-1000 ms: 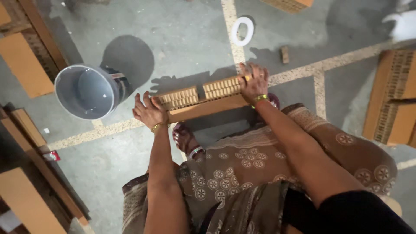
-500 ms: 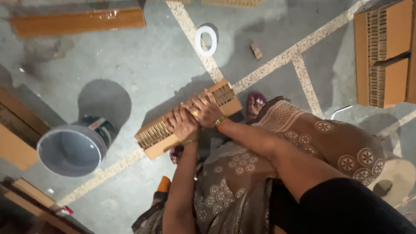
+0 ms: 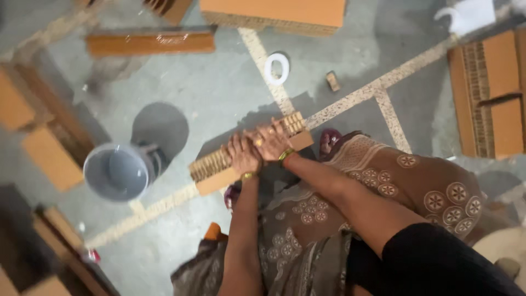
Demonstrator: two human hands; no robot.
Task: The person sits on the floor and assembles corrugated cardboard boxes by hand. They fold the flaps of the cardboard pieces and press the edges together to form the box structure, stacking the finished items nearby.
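Both hands have slid inward from the ends — left hand (image 3: 242, 156) and right hand (image 3: 272, 141) now clamped side by side on the honeycomb cardboard strip (image 3: 213, 171), grey bucket (image 3: 116, 172) to their left.

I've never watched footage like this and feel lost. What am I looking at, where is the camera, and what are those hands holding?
The camera sits on a person's head and looks down at their own arms, lap and the concrete floor. The left hand and right hand press side by side on the middle of a long honeycomb cardboard block. Beside it stands a grey bucket. Farther off lie a white tape ring and more cardboard blocks.
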